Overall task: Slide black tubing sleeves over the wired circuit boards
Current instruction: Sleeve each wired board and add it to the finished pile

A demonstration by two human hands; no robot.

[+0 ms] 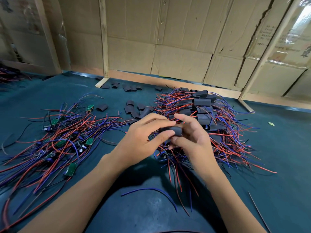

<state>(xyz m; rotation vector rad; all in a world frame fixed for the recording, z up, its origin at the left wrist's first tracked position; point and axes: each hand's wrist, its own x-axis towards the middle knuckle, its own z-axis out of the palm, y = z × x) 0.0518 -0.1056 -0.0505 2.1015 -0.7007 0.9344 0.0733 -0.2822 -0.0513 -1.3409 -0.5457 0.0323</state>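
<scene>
Near the mat's front edge, left hand and right hand are both pinching one soft, light sleeve; likely needing hold at its rim, board hidden

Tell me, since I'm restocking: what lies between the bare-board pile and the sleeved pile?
Head view: loose black sleeves on the green mat, between the bare boards and the sleeved pile.
</scene>
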